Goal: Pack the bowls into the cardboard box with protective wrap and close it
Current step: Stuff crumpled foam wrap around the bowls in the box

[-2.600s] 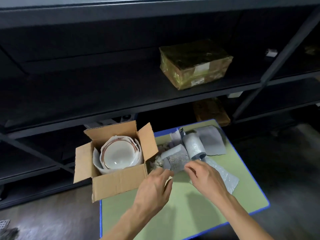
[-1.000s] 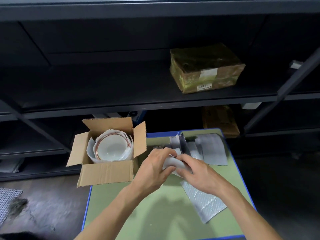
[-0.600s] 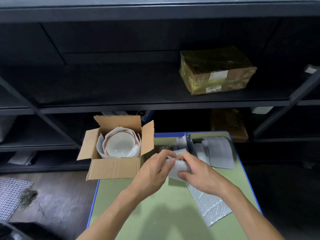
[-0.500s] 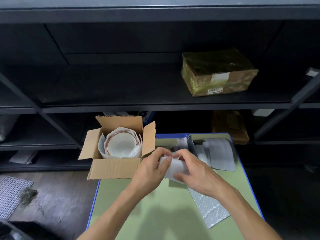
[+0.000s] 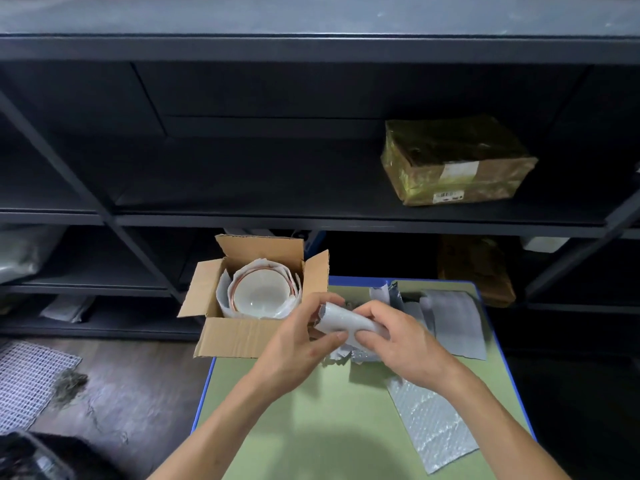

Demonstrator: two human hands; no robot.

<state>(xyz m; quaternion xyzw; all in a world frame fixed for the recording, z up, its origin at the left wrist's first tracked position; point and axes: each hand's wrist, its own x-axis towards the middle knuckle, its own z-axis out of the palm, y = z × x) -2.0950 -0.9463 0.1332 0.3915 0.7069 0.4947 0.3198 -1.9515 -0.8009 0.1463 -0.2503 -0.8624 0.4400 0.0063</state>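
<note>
Your left hand (image 5: 298, 344) and right hand (image 5: 401, 344) both pinch the rolled wrap (image 5: 346, 323) with curled fingers, above the table (image 5: 311, 427). Roll it tight, then tuck it beside the bowls (image 5: 261, 296) in the open cardboard box (image 5: 235, 337) at the far left corner.

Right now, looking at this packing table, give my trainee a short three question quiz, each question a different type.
1. True or false: the flaps of the brown cardboard box are folded shut.
2. What do the left hand and right hand grip together? A) grey rolled bubble wrap B) a tape dispenser C) scissors
3. Fill the gap: the white red-rimmed bowls sit ___ the box, with white wrap around them.
Key: 1 false; 2 A; 3 inside.
</note>
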